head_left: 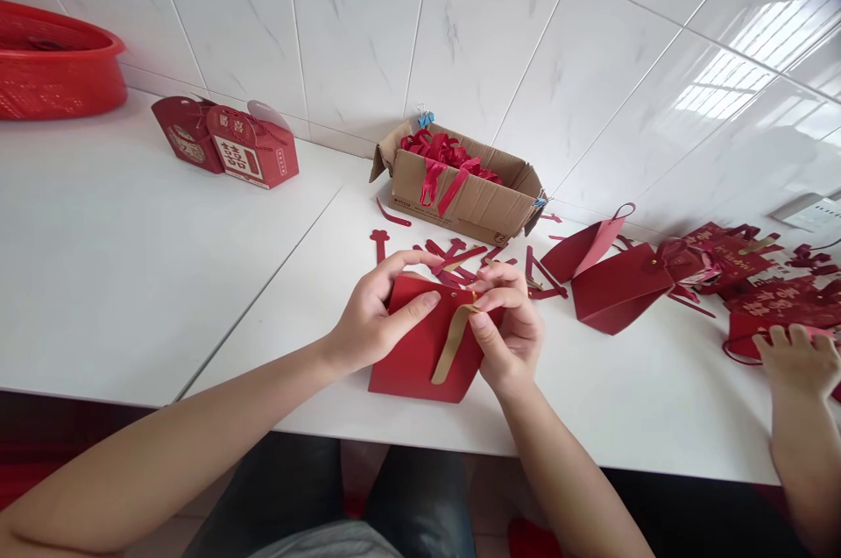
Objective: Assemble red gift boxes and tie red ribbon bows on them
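A red paper gift box (411, 356) is held upright near the table's front edge, between my two hands. My left hand (385, 313) grips its upper left side, the thumb lying across the front face. At the upper right, my right hand (512, 326) pinches a gold strip (450, 348) between thumb and forefinger. The strip hangs down over the box's front, by a small hole near the top edge. Behind the hands lie several loose dark red and gold strips (460, 256); my fingers partly cover them.
A cardboard box (453, 199) of red ribbons stands against the tiled wall. Red boxes (624, 286) stand to the right, near another person's hand (798, 361). Two printed red boxes (256, 151) and a red plastic basket (59, 72) are at left.
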{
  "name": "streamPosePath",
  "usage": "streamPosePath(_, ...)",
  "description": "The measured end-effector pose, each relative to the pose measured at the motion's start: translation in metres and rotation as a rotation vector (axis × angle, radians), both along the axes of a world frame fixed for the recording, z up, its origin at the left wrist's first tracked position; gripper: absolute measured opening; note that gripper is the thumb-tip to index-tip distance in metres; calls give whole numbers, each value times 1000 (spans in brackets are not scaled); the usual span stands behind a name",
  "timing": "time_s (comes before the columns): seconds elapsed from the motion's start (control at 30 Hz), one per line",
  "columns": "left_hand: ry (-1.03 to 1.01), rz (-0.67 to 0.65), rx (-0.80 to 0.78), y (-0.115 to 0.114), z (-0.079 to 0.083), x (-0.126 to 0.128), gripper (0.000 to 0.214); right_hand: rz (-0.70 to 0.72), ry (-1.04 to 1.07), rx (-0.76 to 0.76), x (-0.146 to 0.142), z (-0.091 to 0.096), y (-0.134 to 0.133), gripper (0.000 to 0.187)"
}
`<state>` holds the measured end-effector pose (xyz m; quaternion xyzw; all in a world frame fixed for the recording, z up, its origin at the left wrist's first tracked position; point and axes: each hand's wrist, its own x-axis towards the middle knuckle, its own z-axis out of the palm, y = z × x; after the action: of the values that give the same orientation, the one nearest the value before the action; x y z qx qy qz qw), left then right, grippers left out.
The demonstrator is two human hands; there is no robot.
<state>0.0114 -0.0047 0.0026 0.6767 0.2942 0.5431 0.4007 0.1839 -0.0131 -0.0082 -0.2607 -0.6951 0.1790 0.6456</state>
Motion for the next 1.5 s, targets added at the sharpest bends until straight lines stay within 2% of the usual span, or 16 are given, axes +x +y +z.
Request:
streamPosePath(0.23,17,-23,17,2,-2,1,29,-49,-41,9,1,2,1,2)
streamPosePath(0.47,59,146,105,1,0,5,16,-28,-51,-35,1,1,3,2)
streamPosePath(0.9,103,203,163,8,-3,7,13,-57,-62,-73,1,2,8,2)
streamPosePath(1.17,52,255,169,3,-2,11,8,-107,-137,-41,0,3,5,3)
streamPosePath(1.5,80,279,334,-8,-5,8,5,-185,-211,58,-2,4,-4,5)
